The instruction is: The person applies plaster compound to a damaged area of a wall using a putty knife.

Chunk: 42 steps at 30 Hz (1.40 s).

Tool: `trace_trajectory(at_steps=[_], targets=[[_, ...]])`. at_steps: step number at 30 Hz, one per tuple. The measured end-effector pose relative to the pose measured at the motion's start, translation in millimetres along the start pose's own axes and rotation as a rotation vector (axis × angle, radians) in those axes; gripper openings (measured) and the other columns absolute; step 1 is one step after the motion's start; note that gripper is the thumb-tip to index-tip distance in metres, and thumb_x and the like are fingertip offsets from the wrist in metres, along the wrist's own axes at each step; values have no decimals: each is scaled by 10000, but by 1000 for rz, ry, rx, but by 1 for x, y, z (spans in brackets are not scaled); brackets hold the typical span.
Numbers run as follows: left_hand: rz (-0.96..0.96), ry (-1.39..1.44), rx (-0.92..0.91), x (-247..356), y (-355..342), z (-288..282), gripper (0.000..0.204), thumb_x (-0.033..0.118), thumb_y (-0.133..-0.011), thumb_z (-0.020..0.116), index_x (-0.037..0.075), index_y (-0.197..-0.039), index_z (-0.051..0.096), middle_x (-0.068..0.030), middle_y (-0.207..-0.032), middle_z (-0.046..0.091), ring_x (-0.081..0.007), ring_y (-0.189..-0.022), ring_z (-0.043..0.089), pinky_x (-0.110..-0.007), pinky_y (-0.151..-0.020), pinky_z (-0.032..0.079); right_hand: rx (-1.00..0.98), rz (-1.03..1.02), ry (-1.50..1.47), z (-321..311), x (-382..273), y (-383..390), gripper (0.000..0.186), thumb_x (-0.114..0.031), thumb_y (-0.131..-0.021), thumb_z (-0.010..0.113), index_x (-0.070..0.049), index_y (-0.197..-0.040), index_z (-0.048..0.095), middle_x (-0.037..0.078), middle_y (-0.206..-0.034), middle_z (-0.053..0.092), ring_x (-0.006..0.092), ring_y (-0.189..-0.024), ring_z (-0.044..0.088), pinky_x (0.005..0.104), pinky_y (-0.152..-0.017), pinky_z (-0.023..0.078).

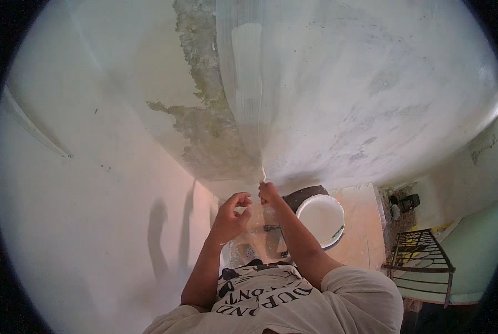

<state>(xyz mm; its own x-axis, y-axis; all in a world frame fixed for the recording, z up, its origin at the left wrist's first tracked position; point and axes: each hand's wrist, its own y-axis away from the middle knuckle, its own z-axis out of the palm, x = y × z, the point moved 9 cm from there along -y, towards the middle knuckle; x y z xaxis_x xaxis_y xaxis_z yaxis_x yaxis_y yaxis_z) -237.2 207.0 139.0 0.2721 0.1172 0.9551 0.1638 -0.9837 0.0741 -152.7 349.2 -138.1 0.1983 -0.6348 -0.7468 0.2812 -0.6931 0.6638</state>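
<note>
My right hand is closed around a slim tool with a whitish tip, held up against the wall. Its kind is hard to make out, since the fingers hide most of it. A pale, freshly coated strip runs up the wall above that hand. To the left, my left hand hovers with loosely curved fingers apart and nothing in them. Beside my right forearm a white bucket stands on the floor, its rim smeared green at one spot.
Peeling grey-green plaster marks the wall left of the strip. A plain side wall rises close on my left. Behind the bucket lies a dark object. A dark metal rack stands at the right on the tiled floor side.
</note>
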Motion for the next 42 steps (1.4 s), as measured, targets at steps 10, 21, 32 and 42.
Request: trace_trajectory(at_steps=[10, 21, 32, 42], targets=[[122, 8, -9, 24, -17, -6, 333, 111, -817, 581, 58, -1141, 525, -53, -990, 597, -130, -930, 565, -266, -706, 458, -4, -729, 115, -8, -303, 243, 417, -365, -954, 345, -47, -739, 507, 20, -475, 413, 94, -308, 360, 242, -279, 302], [193, 13, -45, 64, -9, 0, 333, 130, -831, 574, 56, -1151, 520, -52, -997, 599, -137, -945, 561, -284, -730, 461, 475, -689, 638, -18, -168, 74, 286, -210, -897, 411, 41, -866, 544, 265, -806, 580, 425, -791, 562, 496, -711, 442], [-92, -137, -58, -33, 2, 32, 340, 199, -869, 526, 5, -1145, 481, -110, -1008, 583, -174, -937, 552, -326, -791, 456, -150, -150, -86, -13, 4, 92, 324, -292, -924, 385, -16, -787, 482, 117, -643, 558, 229, -508, 565, 411, -485, 529], [-212, 295, -287, -11, 20, 140, 392, 347, -970, 356, 32, -1187, 446, -57, -942, 558, -118, -767, 551, -263, -675, 463, -414, -517, -184, -59, -79, 246, 304, -205, -984, 284, -51, -1134, 498, 50, -972, 564, 111, -801, 538, 246, -714, 460]])
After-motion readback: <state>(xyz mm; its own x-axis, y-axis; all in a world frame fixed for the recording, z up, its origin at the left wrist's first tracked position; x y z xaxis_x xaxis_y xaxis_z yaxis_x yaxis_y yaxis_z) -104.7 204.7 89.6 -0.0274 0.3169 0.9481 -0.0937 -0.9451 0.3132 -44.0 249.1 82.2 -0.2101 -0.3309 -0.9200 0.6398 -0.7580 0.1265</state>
